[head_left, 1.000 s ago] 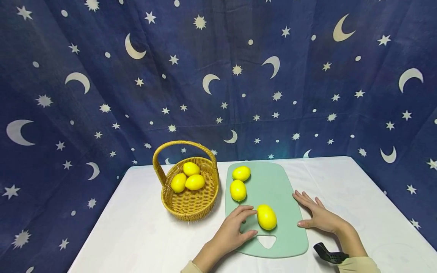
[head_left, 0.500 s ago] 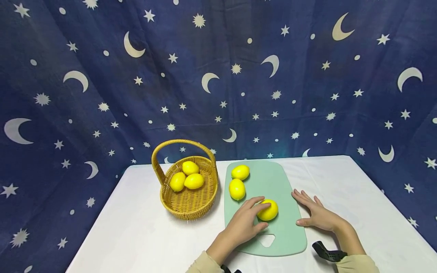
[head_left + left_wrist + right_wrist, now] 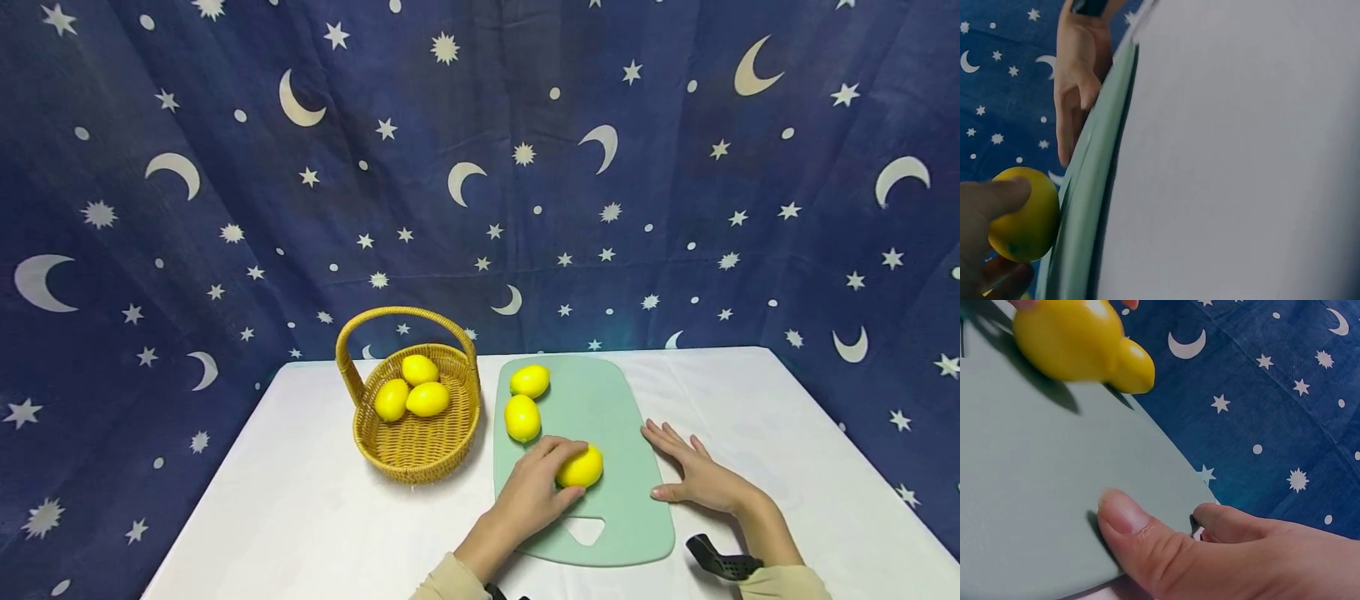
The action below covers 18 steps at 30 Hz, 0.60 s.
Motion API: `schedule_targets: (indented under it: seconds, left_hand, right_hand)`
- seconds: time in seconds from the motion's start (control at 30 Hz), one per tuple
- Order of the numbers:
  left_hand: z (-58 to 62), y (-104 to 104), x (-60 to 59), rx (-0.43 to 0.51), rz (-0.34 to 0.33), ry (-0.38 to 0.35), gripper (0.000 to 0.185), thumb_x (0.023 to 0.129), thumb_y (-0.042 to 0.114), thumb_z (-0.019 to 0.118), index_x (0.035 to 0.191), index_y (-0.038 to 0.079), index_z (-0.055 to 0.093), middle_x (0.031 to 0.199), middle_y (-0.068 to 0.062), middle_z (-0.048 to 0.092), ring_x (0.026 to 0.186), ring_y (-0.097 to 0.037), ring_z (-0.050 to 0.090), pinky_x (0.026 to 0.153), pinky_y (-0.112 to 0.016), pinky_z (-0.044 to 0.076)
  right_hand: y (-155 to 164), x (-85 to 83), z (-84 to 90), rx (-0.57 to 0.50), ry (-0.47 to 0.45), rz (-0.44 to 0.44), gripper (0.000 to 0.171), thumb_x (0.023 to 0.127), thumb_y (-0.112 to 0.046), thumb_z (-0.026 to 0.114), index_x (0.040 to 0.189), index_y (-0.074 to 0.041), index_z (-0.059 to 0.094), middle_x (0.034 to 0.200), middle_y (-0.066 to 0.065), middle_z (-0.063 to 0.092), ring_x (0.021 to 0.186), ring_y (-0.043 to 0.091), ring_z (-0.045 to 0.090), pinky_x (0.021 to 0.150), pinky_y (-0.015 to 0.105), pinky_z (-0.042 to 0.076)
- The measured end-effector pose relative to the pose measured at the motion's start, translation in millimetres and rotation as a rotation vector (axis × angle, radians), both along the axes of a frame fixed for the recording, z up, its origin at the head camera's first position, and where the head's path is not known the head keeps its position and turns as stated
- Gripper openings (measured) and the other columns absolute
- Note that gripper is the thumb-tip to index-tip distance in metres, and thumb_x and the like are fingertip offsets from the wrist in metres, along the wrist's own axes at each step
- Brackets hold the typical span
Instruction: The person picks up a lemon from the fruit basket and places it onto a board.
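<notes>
Near the middle of a pale green cutting board (image 3: 607,400), my left hand (image 3: 525,496) grips a yellow lemon (image 3: 585,468) between thumb and fingers. In the left wrist view the thumb presses on this lemon (image 3: 1034,219), which sits at the board's surface. My right hand (image 3: 701,477) rests at the board's right edge. Its thumb (image 3: 1124,515) lies on the board in the right wrist view, and its fingers extend along the edge. Two more lemons, an upper one (image 3: 530,381) and a lower one (image 3: 522,418), lie at the board's left side.
A wicker basket (image 3: 416,475) with a tall handle stands left of the board and holds three lemons (image 3: 428,400). The table has a white cloth (image 3: 300,508). Behind it hangs a blue curtain (image 3: 420,208) with moons and stars.
The left hand has moved right onto the nearest lemon and now grips it. That lemon has turned and shifted slightly up the board. The right hand has stayed at the edge.
</notes>
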State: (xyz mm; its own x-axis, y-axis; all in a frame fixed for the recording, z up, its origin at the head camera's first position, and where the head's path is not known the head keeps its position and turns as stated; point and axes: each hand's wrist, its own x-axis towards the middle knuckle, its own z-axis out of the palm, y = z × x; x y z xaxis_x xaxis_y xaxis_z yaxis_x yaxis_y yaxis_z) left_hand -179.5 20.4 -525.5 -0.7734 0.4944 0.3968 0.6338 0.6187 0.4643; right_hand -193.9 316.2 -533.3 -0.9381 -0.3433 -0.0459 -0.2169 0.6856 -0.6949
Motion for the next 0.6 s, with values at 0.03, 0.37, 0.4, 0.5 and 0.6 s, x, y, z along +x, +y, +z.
schedule_targets:
  seconds: [0.03,0.37,0.4,0.5,0.6]
  left_hand:
    - [2.0,-3,1.8,-0.015,0.015,0.001,0.052,0.081,0.032,0.075,0.13,0.028,0.056,0.121,0.007,0.055,0.109,-0.008,0.055,0.095,-0.028,0.048]
    - [17.2,-43,15.5,-0.071,0.068,-0.105,0.056,0.081,0.031,0.074,0.133,0.022,0.056,0.126,-0.002,0.052,0.109,-0.013,0.056,0.092,-0.033,0.051]
    - [18.6,-46,14.2,-0.068,0.046,-0.129,0.057,0.081,0.029,0.073,0.135,0.021,0.054,0.13,-0.003,0.05,0.11,-0.013,0.055,0.091,-0.03,0.051]
    - [21.3,-52,10.6,-0.056,-0.01,-0.189,0.06,0.081,0.024,0.073,0.137,0.017,0.051,0.134,-0.004,0.05,0.112,-0.011,0.055,0.087,-0.021,0.051]
    - [19.7,-54,9.6,-0.036,-0.024,-0.202,0.061,0.08,0.022,0.076,0.135,0.016,0.052,0.134,-0.002,0.053,0.115,-0.012,0.056,0.088,-0.02,0.051]
  right_hand:
    - [1,0.4,0.0,-0.009,0.003,0.005,0.101,0.068,-0.04,0.079,0.147,-0.002,0.029,0.154,0.028,0.016,0.141,0.051,0.002,0.11,0.063,-0.017]
    - [1,0.4,2.9,-0.009,0.016,0.007,0.102,0.067,-0.04,0.079,0.147,-0.001,0.029,0.154,0.028,0.017,0.14,0.052,0.002,0.11,0.063,-0.017]
    - [1,0.5,3.5,-0.018,0.018,0.01,0.102,0.067,-0.04,0.079,0.147,-0.001,0.029,0.153,0.029,0.017,0.14,0.053,0.002,0.11,0.063,-0.018]
    - [0,0.7,3.0,-0.025,0.013,0.013,0.102,0.067,-0.039,0.079,0.147,-0.001,0.029,0.154,0.029,0.016,0.14,0.052,0.002,0.11,0.063,-0.018]
    - [0,0.8,1.0,-0.028,0.014,0.019,0.101,0.068,-0.039,0.079,0.147,-0.001,0.029,0.154,0.028,0.016,0.139,0.053,0.002,0.11,0.063,-0.017]
